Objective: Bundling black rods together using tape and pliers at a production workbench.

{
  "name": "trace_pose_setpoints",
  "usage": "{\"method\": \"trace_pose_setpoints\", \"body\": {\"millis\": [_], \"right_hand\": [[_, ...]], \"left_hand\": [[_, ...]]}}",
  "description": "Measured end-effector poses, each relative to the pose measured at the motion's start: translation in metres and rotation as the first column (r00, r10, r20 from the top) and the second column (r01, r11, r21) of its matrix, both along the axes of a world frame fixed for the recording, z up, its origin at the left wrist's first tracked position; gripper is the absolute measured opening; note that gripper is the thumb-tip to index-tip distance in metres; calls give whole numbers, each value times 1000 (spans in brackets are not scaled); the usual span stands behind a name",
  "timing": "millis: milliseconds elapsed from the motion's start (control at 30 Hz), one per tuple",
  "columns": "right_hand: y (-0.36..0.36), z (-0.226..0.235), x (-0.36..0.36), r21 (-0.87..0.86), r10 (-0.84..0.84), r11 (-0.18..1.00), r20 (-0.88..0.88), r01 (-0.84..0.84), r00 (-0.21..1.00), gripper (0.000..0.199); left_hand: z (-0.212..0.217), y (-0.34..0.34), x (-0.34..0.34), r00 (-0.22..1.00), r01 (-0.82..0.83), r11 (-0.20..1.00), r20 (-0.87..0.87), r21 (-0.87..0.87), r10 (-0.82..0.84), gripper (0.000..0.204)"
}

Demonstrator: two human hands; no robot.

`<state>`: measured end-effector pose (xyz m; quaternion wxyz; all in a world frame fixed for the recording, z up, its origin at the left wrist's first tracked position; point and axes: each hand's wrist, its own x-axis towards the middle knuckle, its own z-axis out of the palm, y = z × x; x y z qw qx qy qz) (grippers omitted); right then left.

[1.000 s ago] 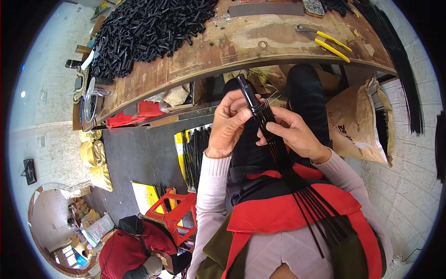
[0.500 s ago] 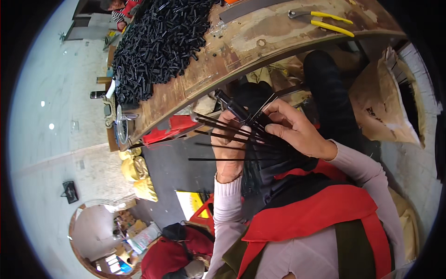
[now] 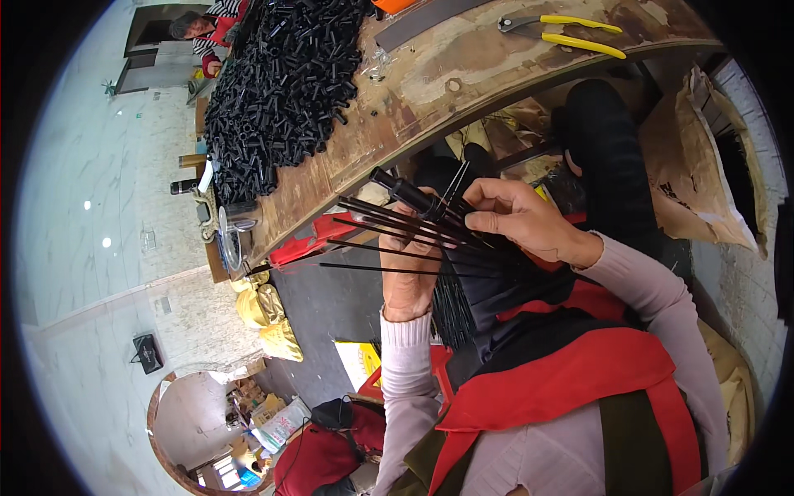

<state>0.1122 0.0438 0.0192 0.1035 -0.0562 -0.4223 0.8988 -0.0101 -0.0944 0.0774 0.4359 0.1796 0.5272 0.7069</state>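
My left hand (image 3: 409, 285) is closed around a black ribbed tube (image 3: 407, 192), which looks like an umbrella runner and tilts up toward the bench. Several thin black rods (image 3: 385, 244), like umbrella ribs, fan out from beside it across my left fingers and over my lap. Beside the tube's lower end, my right hand (image 3: 529, 219) pinches with thumb and forefinger at the rods' ends; the exact piece between the fingertips is hidden. A pair of thin rod ends (image 3: 456, 180) sticks up between the two hands.
On the wooden bench (image 3: 405, 116) lie a big heap of black tube parts (image 3: 285, 91) and yellow-handled pliers (image 3: 571, 33). A brown paper sack (image 3: 691, 174) stands at the right. More dark rods (image 3: 453, 310) hang by my lap. Another person (image 3: 217, 29) sits at the far left.
The view has shifted slightly. The tube and rods have tilted a little in my left hand, and my right fingers have moved slightly away from the left thumb, still pinched.
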Motion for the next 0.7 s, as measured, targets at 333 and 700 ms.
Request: {"method": "trace_pose_setpoints", "body": {"millis": [333,700], "right_hand": [[6,-4,-6,-48,10,999,-7,-10,1000,14],[7,2,-6,-30,87,996,-6,-87,996,11]], "left_hand": [[2,3,-9,995,43,999,95,14,-44,50],[4,-1,-11,997,76,996,34,-48,-75,52]]}}
